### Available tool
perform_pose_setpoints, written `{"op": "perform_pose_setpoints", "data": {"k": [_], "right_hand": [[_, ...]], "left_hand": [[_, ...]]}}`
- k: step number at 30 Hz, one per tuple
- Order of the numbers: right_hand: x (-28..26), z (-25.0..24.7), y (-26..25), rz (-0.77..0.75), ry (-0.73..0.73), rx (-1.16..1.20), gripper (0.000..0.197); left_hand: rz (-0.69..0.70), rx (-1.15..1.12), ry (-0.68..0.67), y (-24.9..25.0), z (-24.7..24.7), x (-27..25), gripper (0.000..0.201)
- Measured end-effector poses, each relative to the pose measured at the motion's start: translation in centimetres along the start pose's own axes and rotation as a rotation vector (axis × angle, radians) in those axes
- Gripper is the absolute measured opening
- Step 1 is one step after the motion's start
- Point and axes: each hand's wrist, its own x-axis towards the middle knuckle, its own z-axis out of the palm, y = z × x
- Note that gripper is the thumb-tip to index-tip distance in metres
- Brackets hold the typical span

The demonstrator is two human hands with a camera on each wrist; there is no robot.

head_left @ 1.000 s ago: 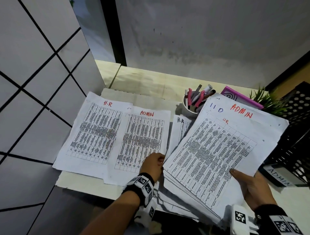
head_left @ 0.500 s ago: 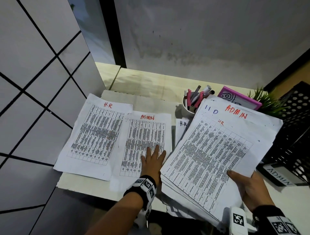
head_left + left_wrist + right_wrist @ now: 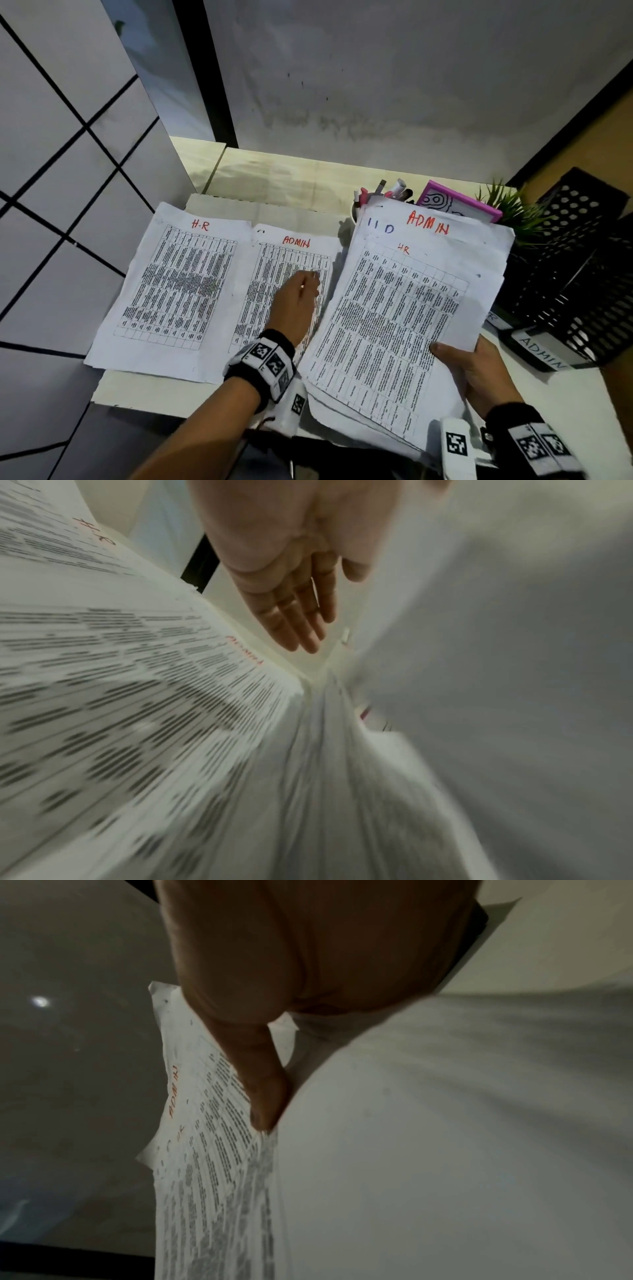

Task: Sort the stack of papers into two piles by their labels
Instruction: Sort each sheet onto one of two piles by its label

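Observation:
Two piles lie side by side on the table: an H.R sheet at the left and an ADMIN sheet to its right. My left hand hovers flat over the ADMIN sheet, fingers straight and together, holding nothing. My right hand grips the lower right corner of the unsorted stack, thumb pressed on top. The stack's top sheet is marked HR; a sheet behind it shows ADMIN.
A white cup of pens, a pink frame and a small green plant stand behind the stack. A black mesh tray with an ADMIN tag sits at the right. A tiled wall borders the left.
My left hand went from curled at the ADMIN sheet's lower edge to flat, and slid farther up the sheet. The stack in my right hand shifted slightly left, covering the H.R sheet behind it.

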Motion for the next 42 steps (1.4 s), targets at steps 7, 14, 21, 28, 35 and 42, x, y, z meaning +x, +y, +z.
{"op": "perform_pose_setpoints", "data": {"k": [7, 14, 21, 28, 35, 42], "right_hand": [[0.3, 0.8, -0.8, 0.018, -0.023, 0.047, 0.042], [0.6, 1.5, -0.8, 0.000, -0.069, -0.017, 0.096], [0.4, 2.3, -1.0, 0.024, -0.031, 0.071, 0.053], [0.5, 2.3, -0.7, 0.036, -0.014, 0.052, 0.092], [0.2, 2.7, -0.8, 0.014, 0.007, 0.009, 0.035], [0.1, 3.1, -0.8, 0.021, -0.019, -0.030, 0.034]], "left_hand": [[-0.060, -0.096, -0.051, 3.9, -0.9, 1.1, 0.036], [-0.071, -0.043, -0.011, 3.3, -0.5, 0.0, 0.023], [0.180, 0.048, -0.111, 2.0, -0.9, -1.9, 0.042], [0.562, 0.097, -0.122, 0.4, -1.1, -3.5, 0.052], [0.442, 0.078, -0.360, 1.7, -0.7, -5.5, 0.024], [0.114, 0.239, -0.246, 2.1, 0.3, -3.2, 0.022]]}}
